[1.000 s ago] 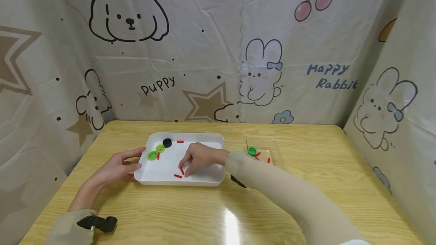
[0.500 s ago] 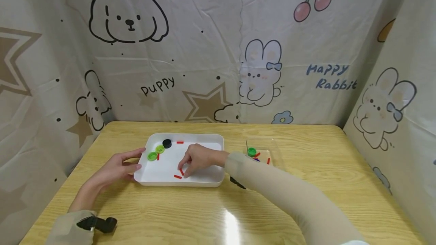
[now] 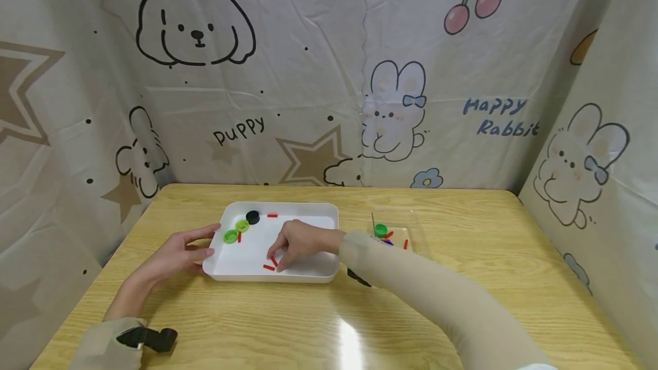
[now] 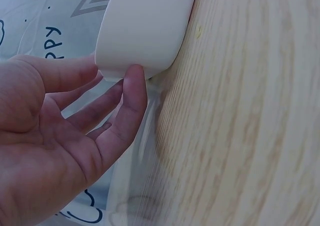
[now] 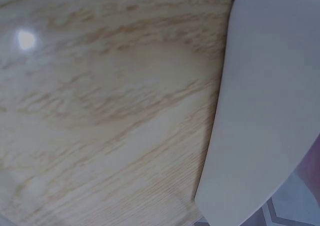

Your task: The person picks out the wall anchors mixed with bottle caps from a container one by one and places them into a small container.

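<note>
A white tray [image 3: 303, 278] lies on the table. My left hand [image 3: 177, 253] holds its left end; in the left wrist view the fingertips [image 4: 134, 75] rest against the outer wall. Over the tray, my right hand [image 3: 300, 240] pinches a small red stick [image 3: 274, 261] between thumb and index finger. Just beside it lies another red stick [image 3: 268, 267]. Farther left are a green ring-like cap [image 3: 231, 236], a yellow-green cap [image 3: 242, 225], a black cap [image 3: 252, 217] and a red stick [image 3: 239, 237]. One more red stick [image 3: 272, 216] sits near the back wall.
Right of the tray stands a clear box [image 3: 398, 232] with a green cap [image 3: 380, 230], red sticks [image 3: 406, 244] and a blue piece, partly hidden by the right sleeve [image 3: 411, 270]. A printed curtain surrounds the wooden table [image 3: 267, 324]. The right wrist view shows mostly tray wall and tabletop.
My right hand has shifted slightly left and nearer, bringing the pinched red stick closer to the one beside it. The left hand stays at the tray's end.
</note>
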`<state>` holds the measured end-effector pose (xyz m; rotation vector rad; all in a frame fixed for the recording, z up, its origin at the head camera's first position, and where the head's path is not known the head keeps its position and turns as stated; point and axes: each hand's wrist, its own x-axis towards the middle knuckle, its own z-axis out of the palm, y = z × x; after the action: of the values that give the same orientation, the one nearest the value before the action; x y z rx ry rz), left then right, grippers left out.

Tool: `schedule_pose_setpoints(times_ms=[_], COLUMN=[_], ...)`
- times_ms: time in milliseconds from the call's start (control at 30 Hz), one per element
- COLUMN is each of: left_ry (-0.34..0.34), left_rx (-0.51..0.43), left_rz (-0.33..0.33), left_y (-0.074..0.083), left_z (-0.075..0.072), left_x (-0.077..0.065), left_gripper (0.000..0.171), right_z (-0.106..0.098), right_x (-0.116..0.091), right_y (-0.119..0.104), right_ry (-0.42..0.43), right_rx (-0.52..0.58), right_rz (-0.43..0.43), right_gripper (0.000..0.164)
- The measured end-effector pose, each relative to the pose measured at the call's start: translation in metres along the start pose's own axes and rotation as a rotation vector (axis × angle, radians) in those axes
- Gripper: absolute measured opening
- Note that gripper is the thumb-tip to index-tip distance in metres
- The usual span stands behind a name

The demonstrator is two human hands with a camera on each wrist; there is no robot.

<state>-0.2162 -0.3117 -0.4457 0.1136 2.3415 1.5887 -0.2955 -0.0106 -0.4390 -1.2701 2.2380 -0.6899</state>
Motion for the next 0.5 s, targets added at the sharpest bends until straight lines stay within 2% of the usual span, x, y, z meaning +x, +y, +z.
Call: schedule_pose_setpoints(times_ms=[300,500], left_ry=[-0.003,-0.002], left_rx=[0.006,0.011], left_rz=[0.008,0.004], left_y=[0.003,0.004], left_z=[0.002,0.002], left_x=[0.000,-0.001], left_gripper=[0.063,0.063], right_z=[-0.001,-0.014], right_x=[-0.004,-0.012], right_y=[-0.003,-0.011], right_ry=[0.011,0.039], right_rx=[-0.026,-0.064], right_rz=[-0.029,-0.067], right_gripper=[0.030,0.033])
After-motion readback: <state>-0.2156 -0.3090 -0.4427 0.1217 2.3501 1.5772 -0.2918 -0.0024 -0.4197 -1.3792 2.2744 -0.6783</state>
